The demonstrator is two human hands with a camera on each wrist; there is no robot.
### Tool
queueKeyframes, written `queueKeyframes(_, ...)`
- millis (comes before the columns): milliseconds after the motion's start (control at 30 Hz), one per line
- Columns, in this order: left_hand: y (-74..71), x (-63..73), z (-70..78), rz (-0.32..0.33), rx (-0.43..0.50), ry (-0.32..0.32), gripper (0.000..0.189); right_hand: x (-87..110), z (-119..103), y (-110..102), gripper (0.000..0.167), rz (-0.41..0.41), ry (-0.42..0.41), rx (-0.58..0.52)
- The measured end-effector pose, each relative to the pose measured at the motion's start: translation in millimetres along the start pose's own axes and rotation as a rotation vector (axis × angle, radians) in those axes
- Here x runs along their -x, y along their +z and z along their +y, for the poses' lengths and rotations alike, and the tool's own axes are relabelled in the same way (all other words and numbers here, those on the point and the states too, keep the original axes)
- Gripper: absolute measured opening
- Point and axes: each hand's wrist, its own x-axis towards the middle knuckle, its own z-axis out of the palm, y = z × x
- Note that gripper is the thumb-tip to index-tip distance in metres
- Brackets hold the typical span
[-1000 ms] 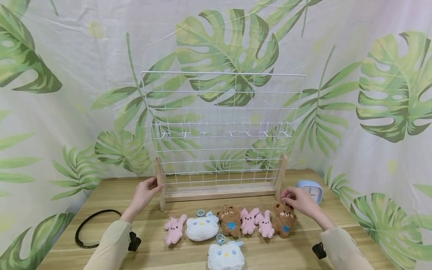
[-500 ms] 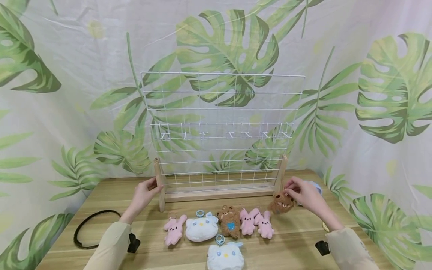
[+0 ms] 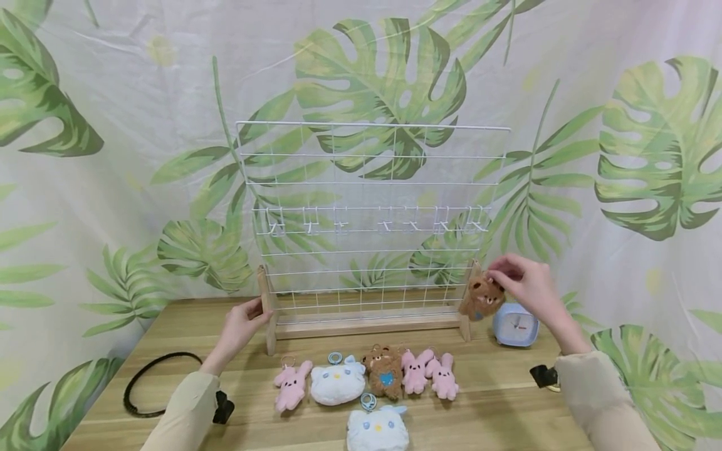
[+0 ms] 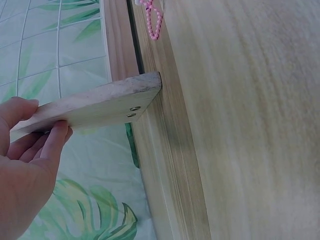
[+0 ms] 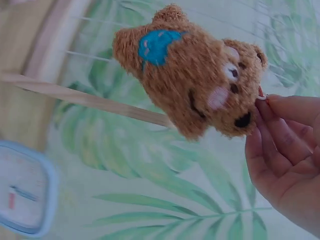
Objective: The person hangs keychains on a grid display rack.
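Between thumb and fingers, my right hand (image 3: 527,285) pinches the loop at the head of a brown plush bear keychain (image 5: 185,75) with a blue heart on its belly. The bear hangs in the air in front of the rack's right wooden post. My left hand (image 3: 244,324) grips the left wooden post (image 4: 100,102) of a white wire grid rack (image 3: 372,252), thumb on one face and fingers on the other. A row of white hooks (image 3: 385,225) lines the middle of the grid, with nothing hanging on them.
Before the rack lie pink plush bunnies (image 3: 292,387), white plush cats (image 3: 337,381) and a second brown bear (image 3: 385,373). A blue clock (image 3: 516,326) stands right of the rack; a black ring-shaped band (image 3: 131,387) lies at the left. A leaf-print curtain (image 3: 169,94) hangs behind.
The right hand has lifted the brown bear off the table, up and slightly right, uncovering the clock. My left hand has stayed on the post.
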Motion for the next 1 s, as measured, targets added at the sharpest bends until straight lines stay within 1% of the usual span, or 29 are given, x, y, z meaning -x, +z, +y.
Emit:
queueKeyframes(100, 0.2, 0.1, 0.0, -0.003, -0.005, -0.007, 0.050, -14.8, -1, -9, 0.003, 0.071, -0.022, -0.017)
queueKeyframes(167, 0.4, 0.5, -0.1, -0.003, -0.005, -0.013, 0.050, -24.0, -3, -14, 0.003, 0.097, -0.023, -0.020)
queueKeyframes(267, 0.9, 1.5, -0.4, -0.007, -0.003, -0.019, 0.050, -36.2, -6, -21, 0.005, 0.110, -0.009, -0.021)
queueKeyframes(433, 1.9, 1.8, -0.7, -0.002, 0.005, -0.027, 0.050, -51.1, -8, -28, 0.007, 0.103, 0.024, -0.005)
queueKeyframes(533, 3.2, 1.0, -0.6, 0.003, 0.006, -0.029, 0.050, -55.2, -10, -30, 0.007, 0.090, 0.034, 0.001)
queueKeyframes(667, 5.2, 0.4, 0.2, 0.007, 0.001, -0.024, 0.048, -57.0, -12, -31, 0.007, 0.086, 0.025, 0.016)
queueKeyframes(900, 3.0, 0.4, 1.0, 0.012, 0.001, -0.018, 0.047, -60.2, -19, -30, 0.005, 0.063, -0.046, 0.135)
queueKeyframes(1000, 1.9, 0.2, 0.7, 0.019, -0.008, -0.018, 0.047, -63.2, -18, -26, 0.004, 0.049, -0.056, 0.145)
